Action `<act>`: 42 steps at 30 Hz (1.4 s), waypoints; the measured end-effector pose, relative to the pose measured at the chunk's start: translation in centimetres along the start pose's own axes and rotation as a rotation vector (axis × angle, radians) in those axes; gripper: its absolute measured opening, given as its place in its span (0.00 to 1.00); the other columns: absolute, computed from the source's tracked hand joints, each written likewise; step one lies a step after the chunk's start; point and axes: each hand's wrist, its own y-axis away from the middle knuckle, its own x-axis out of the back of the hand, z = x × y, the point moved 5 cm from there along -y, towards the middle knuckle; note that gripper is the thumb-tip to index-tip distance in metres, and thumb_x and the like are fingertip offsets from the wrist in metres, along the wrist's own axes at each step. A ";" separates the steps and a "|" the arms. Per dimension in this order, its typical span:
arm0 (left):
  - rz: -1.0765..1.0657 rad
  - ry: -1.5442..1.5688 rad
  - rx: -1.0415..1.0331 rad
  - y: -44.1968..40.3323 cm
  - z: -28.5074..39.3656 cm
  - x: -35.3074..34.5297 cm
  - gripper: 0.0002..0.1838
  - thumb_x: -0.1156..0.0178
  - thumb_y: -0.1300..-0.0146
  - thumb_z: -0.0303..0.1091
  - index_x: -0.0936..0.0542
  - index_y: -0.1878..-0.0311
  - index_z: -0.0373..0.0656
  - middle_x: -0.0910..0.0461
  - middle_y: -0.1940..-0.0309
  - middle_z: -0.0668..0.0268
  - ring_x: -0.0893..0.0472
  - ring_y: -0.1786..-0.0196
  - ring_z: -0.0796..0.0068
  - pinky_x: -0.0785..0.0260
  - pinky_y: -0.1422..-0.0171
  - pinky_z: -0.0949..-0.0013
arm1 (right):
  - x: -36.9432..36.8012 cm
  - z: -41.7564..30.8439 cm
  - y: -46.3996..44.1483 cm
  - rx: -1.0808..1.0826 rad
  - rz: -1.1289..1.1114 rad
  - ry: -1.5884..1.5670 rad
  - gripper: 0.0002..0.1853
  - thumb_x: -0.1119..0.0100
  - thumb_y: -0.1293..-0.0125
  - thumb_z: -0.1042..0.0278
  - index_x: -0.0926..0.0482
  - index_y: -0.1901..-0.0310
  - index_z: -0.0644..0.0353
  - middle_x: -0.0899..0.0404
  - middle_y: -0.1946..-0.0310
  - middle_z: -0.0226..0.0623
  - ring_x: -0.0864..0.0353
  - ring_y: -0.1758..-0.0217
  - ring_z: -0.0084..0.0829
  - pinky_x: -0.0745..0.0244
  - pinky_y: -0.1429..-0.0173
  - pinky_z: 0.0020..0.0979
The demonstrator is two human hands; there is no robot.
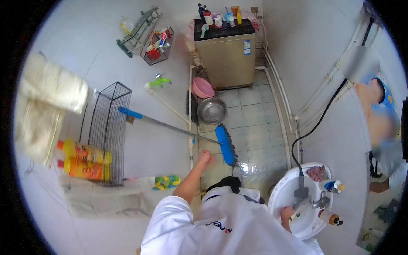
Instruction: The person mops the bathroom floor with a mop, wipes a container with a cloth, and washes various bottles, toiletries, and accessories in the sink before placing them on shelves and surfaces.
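My left hand [207,157] is held out over the tiled floor, fingers loosely apart and nothing seen in it. Just beyond it lies the blue mop head [225,145] with dark fringe; its grey pole [170,126] leans against the left wall and ends in a blue grip. My right hand [286,212] is down inside the white washbasin [278,191], its fingers closed around a small pale object that I cannot make out. Near that hand, a grey block-shaped end [301,192] on a black hose or cable [321,120] hangs into the basin by the tap [321,200].
A pink basin [203,87] and a metal basin [211,111] sit before the washing machine [226,61], which has bottles on top. Left, a wire rack [111,127] hangs near yellow bottles [87,168]. A reddish cloth [316,173] and bottles line the washbasin rim. The floor looks wet.
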 end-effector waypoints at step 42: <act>0.197 -0.313 -0.620 -28.9 50.8 -22.6 0.15 0.47 0.41 0.28 0.30 0.50 0.38 0.21 0.65 0.59 0.21 0.66 0.68 0.30 0.63 0.69 | 28.7 -142.3 -43.1 1.406 0.281 -0.352 0.41 0.33 0.52 0.50 0.37 0.44 0.71 0.29 0.51 0.56 0.28 0.47 0.51 0.31 0.46 0.44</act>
